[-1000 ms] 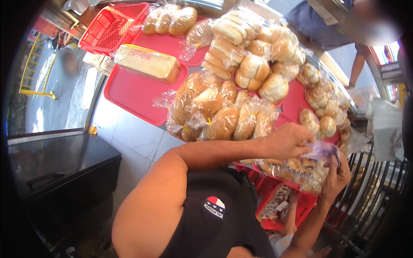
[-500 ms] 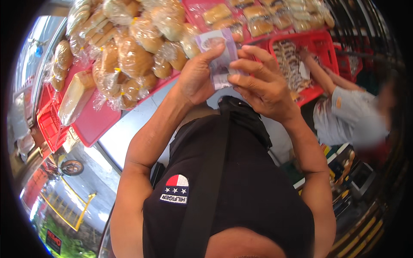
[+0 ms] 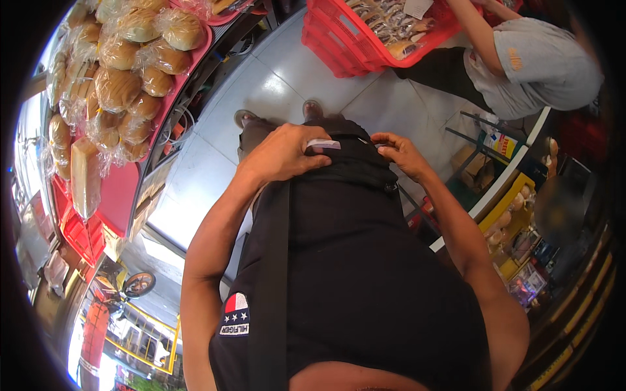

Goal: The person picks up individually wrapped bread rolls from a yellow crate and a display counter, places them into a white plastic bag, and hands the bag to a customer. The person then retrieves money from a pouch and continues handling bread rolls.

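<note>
My left hand [image 3: 290,151] is closed, and a small folded stack of pale purple banknotes [image 3: 324,144] pokes out between its thumb and fingers. It rests against the front of a black waist bag [image 3: 352,159] worn over my dark shirt. At the bag's right edge is my right hand [image 3: 401,155], its fingers curled with thumb and fingertips close together at the bag's opening. Whatever those fingertips grip is too small to make out. A black strap [image 3: 270,274] runs down my shirt.
Plastic-wrapped bread [image 3: 117,88] is heaped on a red-topped table [image 3: 120,195] at the left. A person in a grey shirt [image 3: 535,62] reaches into stacked red crates [image 3: 339,52] of packed goods at the far right. A yellow tray [image 3: 515,221] stands at the right, above pale floor tiles [image 3: 261,85].
Both hands have come down from near the bread table to the waist bag. The banknotes, spread between both hands before, are now folded in my left hand alone. The view has shifted right.
</note>
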Demonstrator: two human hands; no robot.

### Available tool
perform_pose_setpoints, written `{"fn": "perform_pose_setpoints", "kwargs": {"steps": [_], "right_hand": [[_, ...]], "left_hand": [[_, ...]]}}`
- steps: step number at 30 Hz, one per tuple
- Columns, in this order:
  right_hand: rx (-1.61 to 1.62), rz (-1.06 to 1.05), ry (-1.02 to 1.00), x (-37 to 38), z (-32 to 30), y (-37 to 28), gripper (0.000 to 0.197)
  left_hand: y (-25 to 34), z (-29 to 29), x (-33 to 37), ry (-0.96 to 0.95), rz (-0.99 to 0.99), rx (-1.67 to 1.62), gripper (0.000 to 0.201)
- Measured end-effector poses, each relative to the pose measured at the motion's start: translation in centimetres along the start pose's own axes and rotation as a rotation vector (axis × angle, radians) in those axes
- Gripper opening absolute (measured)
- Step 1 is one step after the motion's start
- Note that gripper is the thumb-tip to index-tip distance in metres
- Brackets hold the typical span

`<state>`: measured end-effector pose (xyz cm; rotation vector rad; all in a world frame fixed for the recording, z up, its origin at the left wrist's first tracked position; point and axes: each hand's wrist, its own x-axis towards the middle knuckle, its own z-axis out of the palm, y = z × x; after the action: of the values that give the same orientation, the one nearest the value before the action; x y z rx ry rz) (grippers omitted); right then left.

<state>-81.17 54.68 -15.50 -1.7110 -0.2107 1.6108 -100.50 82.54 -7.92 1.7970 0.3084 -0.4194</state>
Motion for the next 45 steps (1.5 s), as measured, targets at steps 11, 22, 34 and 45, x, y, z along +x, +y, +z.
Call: {"fn": "perform_pose_setpoints", "kwargs": {"steps": [11,22,34,45], "right_hand": [[-0.691,-0.074,0.046,-5.1,5.6,-1.6,0.037],[-1.023,-0.912,-0.158,-3.2,31.0,-9.5,0.028],[-0.735,-0.516,-0.021,-6.1,21.7,-2.6,0.035],[-0.763,-0.677,0.157,0.6,23.9,-0.9,0.040]], "left_hand": [[-3.0,1.9,-9.7,0.274,-0.041,-0.091,0.035],[-10.3,-1.5,-12.5,0.206,0.001,-0.422,0.047],[-5.8,-1.7,-7.2,0.626,0.067,0.116,0.019],[-10.1,1.3,-7.6,0.735,0.034,0.039,0.018]]}}
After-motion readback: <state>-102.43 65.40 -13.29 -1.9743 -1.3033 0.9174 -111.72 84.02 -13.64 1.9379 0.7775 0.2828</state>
